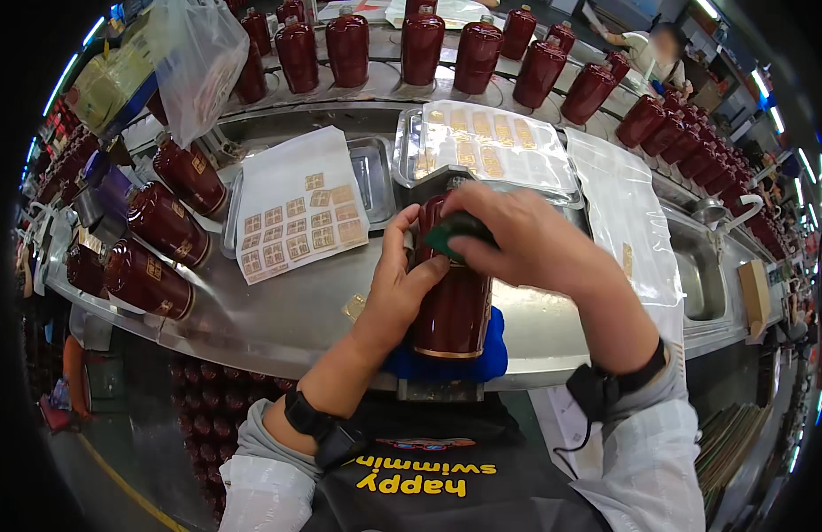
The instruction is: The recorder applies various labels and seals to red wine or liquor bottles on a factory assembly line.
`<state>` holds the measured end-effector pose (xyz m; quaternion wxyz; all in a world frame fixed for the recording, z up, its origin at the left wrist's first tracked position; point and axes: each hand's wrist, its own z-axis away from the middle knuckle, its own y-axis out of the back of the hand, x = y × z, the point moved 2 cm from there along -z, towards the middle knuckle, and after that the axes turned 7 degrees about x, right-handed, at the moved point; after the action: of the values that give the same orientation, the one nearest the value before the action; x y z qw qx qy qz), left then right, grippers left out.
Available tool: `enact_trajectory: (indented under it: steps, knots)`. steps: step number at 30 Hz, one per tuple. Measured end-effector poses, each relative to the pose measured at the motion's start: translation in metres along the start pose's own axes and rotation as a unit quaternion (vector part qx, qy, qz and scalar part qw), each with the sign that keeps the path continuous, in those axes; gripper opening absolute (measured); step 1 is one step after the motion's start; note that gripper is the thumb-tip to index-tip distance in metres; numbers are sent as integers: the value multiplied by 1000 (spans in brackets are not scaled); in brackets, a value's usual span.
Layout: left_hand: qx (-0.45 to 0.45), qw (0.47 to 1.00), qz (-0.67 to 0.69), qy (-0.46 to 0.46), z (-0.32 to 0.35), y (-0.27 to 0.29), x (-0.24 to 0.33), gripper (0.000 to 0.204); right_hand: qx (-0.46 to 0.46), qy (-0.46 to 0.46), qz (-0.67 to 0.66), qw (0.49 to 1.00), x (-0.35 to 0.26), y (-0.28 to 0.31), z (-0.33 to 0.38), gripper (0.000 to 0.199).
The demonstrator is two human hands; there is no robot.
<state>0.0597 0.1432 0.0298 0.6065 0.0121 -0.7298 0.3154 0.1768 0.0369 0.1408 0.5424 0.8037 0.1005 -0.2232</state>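
A glossy dark red bottle (453,310) with a gold band at its base leans on a blue cloth (493,344) at the counter's near edge. Its base points toward me. My left hand (396,291) grips the bottle's left side, thumb across its front. In my right hand (526,232) is a dark green pad-like piece (454,232), pressed against the bottle's upper front. That hand and the piece cover the surface beneath. To the left, a white sheet (276,177) bears rows of small gold square labels. One loose gold label (353,307) lies near my left wrist.
Several red bottles (167,222) stand at the left, and more (420,53) line the far belt. A metal tray (373,173) sits under the label sheet; another holds a plastic-covered gold-label sheet (544,160). At right are a sink (699,275) and a co-worker (650,58).
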Motion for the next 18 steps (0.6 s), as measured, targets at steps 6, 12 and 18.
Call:
enact_trajectory:
  steps: [6, 12, 18]
  knots:
    - [17, 1000, -5, 18, 4, 11, -4, 64, 143, 204, 206, 946, 5, 10, -6, 13]
    - [5, 1000, -10, 10, 3, 15, -5, 61, 89, 148, 56, 983, -7, -2, 55, 19]
    - [52, 998, 26, -13, 9, 17, -9, 57, 11, -17, 45, 999, 12, -3, -20, 20]
